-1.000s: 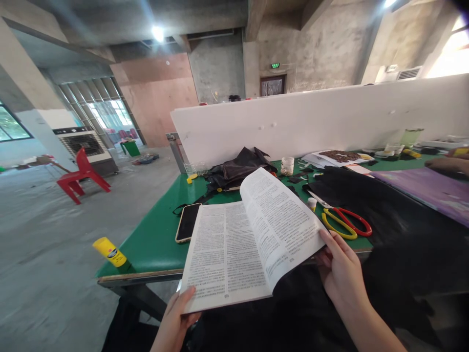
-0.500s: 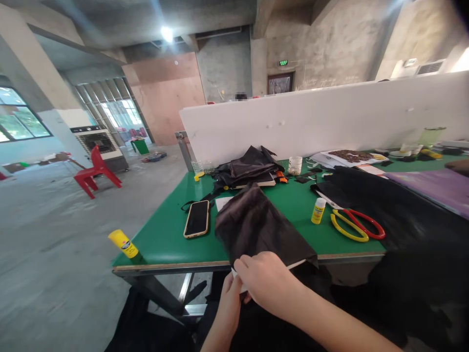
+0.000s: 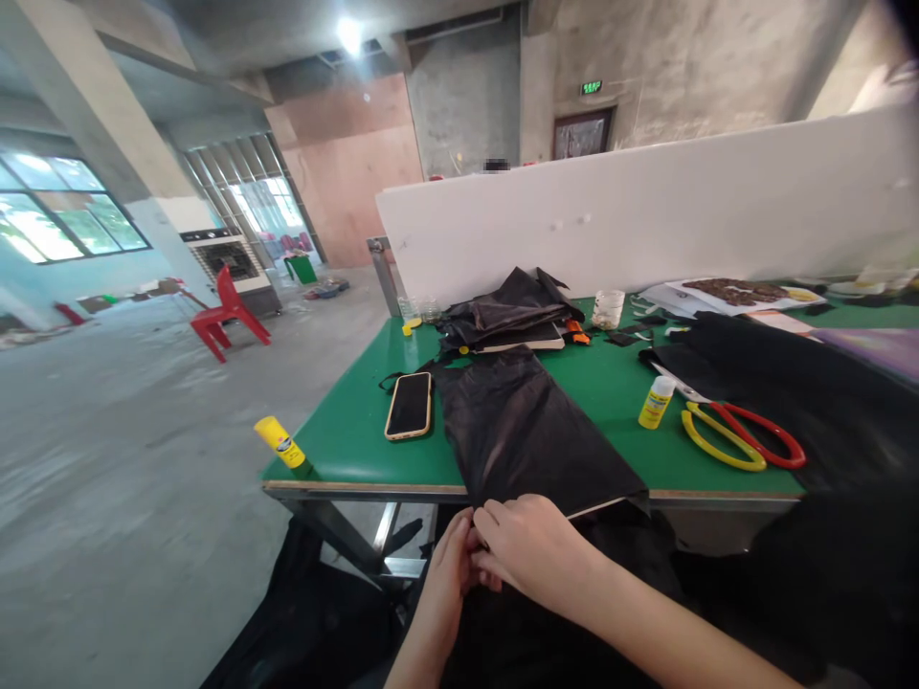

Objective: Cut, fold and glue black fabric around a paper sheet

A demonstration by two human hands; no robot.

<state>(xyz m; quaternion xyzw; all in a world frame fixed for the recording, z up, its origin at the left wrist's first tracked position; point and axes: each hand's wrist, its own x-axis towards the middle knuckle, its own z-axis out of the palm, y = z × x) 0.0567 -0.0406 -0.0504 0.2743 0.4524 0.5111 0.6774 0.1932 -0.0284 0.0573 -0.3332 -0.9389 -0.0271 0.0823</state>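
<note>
A dark, wrinkled sheet [image 3: 531,431] lies over the front edge of the green table [image 3: 351,431], with a thin pale edge showing along its lower right side. Both hands are together at its lower left corner. My left hand [image 3: 452,565] has its fingers closed at that corner, beside the other hand. Over it, my right hand [image 3: 527,545] is closed on the same corner, knuckles up. The fingertips partly hide one another and the corner. Left of the sheet lies a phone [image 3: 409,406]; to its right stands a glue bottle [image 3: 656,402].
Scissors with red and yellow handles [image 3: 743,435] lie at the right beside black cloth [image 3: 847,411]. A yellow glue stick [image 3: 280,442] is at the left corner. Behind are a black pile [image 3: 503,311], a clear cup [image 3: 608,309] and a white partition [image 3: 632,211].
The view has turned left, so the table things appear further right. The sheet lies flatter, and the white piece seen between the hands and the paper beside the phone no longer show.
</note>
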